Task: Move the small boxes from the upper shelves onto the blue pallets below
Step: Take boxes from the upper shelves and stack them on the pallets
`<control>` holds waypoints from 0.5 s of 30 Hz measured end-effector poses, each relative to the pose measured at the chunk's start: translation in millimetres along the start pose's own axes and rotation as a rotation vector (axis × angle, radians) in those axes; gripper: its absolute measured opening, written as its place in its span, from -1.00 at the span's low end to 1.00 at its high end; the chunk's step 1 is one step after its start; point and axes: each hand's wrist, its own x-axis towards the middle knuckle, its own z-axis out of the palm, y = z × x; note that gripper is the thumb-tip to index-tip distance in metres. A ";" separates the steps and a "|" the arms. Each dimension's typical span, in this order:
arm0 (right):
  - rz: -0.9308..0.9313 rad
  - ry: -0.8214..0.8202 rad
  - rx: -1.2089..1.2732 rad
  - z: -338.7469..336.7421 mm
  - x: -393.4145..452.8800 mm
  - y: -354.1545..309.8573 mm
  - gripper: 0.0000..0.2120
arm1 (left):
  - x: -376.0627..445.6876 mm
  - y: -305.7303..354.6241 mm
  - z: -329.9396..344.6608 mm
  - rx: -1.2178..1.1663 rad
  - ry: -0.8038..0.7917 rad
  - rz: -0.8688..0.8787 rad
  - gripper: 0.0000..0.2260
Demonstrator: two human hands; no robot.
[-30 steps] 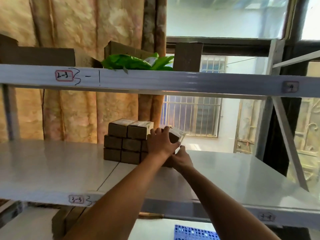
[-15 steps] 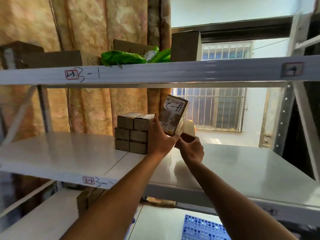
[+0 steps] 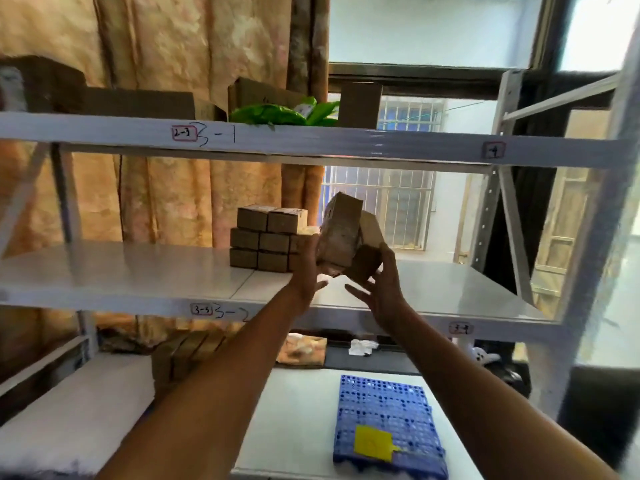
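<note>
At the far left, large cardboard cartons (image 3: 138,103) are kept on the top shelf (image 3: 311,142), whose beam is marked with handwritten labels; a green plastic bag (image 3: 273,114) is lodged between cartons there. On the middle shelf (image 3: 121,275) a stack of small boxes (image 3: 266,237) is left standing three tiers high, squared off near the back — presumably so that boxes can be lifted off one end without the rest being toppled.

Just right of that stack, a cluster of small boxes (image 3: 346,237) is held clear of the shelf, tilted. It is pressed from one side by the left hand (image 3: 308,268), fingers wrapped against the near face, and cupped from below and behind by the right hand (image 3: 377,289), fingers spread; the squeeze between two palms seems intended to carry several loose boxes as one. How many are held cannot be told through the blur.

Lower down, a white surface (image 3: 294,410) is seen, and on it, to the right, a blue perforated pallet (image 3: 384,403) bearing a yellow tag (image 3: 372,443) — the destination, not yet reached. Behind the racking, a patterned curtain (image 3: 173,46) is hung at left, and a barred window (image 3: 405,202) admits daylight at right.
</note>
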 end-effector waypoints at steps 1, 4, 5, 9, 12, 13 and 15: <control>0.031 0.015 0.008 0.6 -13.0 0.2 -0.48 | -9.6 -4.0 -4.5 -0.048 -0.006 -0.056 -0.52; 0.075 0.059 0.012 -2.7 -42.8 -2.5 -0.69 | -35.7 -19.7 -27.1 -0.085 -0.084 -0.112 -0.54; 0.101 0.042 0.037 -5.7 -51.8 -2.5 -0.71 | -44.5 -25.8 -36.0 -0.099 -0.142 -0.125 -0.53; 0.266 -0.048 0.116 -24.2 -82.9 11.5 -0.54 | -73.3 -58.2 -76.6 -0.215 -0.219 -0.179 -0.53; 0.345 -0.124 0.109 -31.3 -95.9 34.3 -0.49 | -89.2 -83.9 -103.3 -0.170 -0.124 -0.135 -0.43; 0.360 -0.122 0.068 -32.7 -98.4 43.6 -0.51 | -94.9 -92.6 -108.0 -0.149 -0.106 -0.124 -0.41; 0.378 -0.115 -0.024 -30.7 -104.1 63.3 -0.57 | -105.7 -107.6 -114.1 -0.131 -0.020 -0.164 -0.31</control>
